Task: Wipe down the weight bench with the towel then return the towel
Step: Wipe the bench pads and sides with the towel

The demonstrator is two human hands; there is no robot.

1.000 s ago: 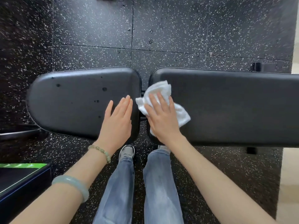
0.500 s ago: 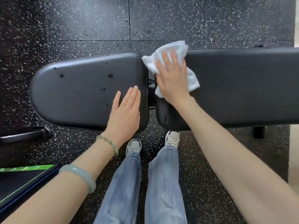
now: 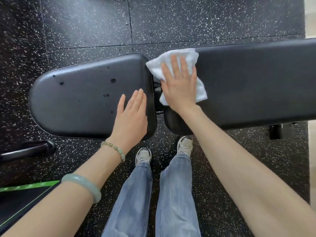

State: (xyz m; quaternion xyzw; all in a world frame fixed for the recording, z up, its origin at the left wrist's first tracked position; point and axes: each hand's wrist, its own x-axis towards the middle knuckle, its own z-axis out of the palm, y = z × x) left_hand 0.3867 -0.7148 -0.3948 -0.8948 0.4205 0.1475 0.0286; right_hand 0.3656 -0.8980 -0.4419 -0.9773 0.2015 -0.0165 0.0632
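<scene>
A black padded weight bench lies across the view in two parts: a seat pad [image 3: 82, 100] on the left and a long back pad [image 3: 256, 86] on the right, with a narrow gap between them. A crumpled white towel [image 3: 177, 55] lies on the back pad's left end, reaching its far edge. My right hand [image 3: 179, 86] presses flat on the towel with straight fingers. My left hand [image 3: 131, 117] rests flat on the right end of the seat pad, fingers straight, holding nothing.
The floor [image 3: 171, 23] is black speckled rubber tile. A black bar [image 3: 25, 149] lies on the floor at the left, and a black box with a green stripe [image 3: 20, 190] sits at the lower left. My legs and shoes [image 3: 143, 156] stand against the bench's near side.
My right hand slid the towel from the near part of the back pad's left end toward its far edge. My left hand stayed flat on the seat pad.
</scene>
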